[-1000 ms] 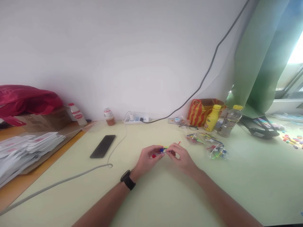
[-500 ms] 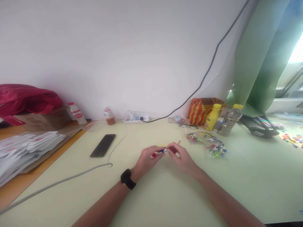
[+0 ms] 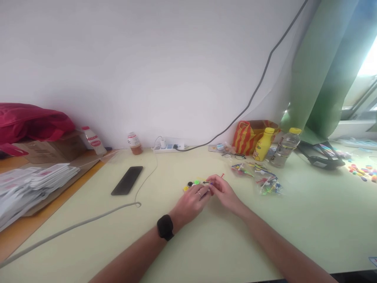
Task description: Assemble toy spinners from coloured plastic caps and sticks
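My left hand, with a ring and a black watch, is turned palm down. Its fingers are bent together and meet the fingertips of my right hand; whatever they hold is hidden beneath them. My right hand pinches a small blue plastic piece, with a thin dark stick beside it. Just past my left knuckles lie small round pieces: a yellow one, a black one and a green one. A red stick shows behind my right hand.
Clear bags of coloured plastic parts lie right of my hands. Behind them stand a yellow bottle and a clear bottle. On the left are a phone, a grey cable and stacked white packets.
My left hand has rolled palm down and moved against my right fingertips. The red round piece at its fingers has gone from sight, and the yellow, black and green pieces now show.
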Motion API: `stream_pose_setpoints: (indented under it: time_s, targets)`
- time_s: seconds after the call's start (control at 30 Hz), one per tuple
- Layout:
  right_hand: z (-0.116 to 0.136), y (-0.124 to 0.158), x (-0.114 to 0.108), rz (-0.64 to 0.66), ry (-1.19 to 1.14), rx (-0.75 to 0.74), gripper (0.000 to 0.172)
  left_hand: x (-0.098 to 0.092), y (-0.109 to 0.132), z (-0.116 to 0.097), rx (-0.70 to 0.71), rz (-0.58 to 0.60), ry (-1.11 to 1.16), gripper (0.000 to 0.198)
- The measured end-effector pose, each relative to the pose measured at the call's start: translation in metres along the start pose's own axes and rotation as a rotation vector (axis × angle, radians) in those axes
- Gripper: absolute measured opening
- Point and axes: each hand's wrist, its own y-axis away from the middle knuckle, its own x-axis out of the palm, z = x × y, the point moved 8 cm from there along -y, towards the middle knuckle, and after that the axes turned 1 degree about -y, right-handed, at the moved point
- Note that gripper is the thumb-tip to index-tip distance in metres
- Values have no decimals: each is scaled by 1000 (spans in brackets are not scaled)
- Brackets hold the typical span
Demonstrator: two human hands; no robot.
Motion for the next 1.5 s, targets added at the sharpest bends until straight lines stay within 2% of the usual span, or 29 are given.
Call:
stream_pose_setpoints:
  time_s: [0.17,0.3,0.4,0.53,0.67,0.83,0.9,1.0,1.1,1.17,1.3,1.4,1.5]
  targets:
    - [2,-3,-9,-80,12,-40,40,-4,-4,-3,5,-9,-3,36]
    - [6,-4,-13,-102,17,-55,42,-2,-2,4,-40,4,80,45]
    - [8,-3,-13,-100,-17,-31,42,0,2,16,-151,-17,214,35]
    - [15,-1,-13,-88,-16,-23,40,-4,7,37,-367,-131,423,20]
    - [25,2,-14,-61,84,-102,43,-1,13,54,-560,-186,641,23]
    - [25,5,-12,-62,70,-140,59,8,18,64,-659,-209,884,24]
    - [24,6,-12,-88,49,-140,61,9,19,66,-678,-223,922,25]
    - [21,6,-11,-79,71,-91,47,11,20,68,-688,-229,944,25]
    - [15,5,-2,72,77,7,71,11,21,71,-701,-243,927,25]
    - [15,4,-2,91,29,38,75,11,22,72,-712,-250,911,25]
    - [17,3,-7,6,-41,60,57,7,19,69,-675,-248,883,23]
    - [19,5,0,49,-8,60,49,3,16,62,-631,-219,847,23]
    - [15,6,5,80,39,66,50,1,13,56,-610,-184,832,22]
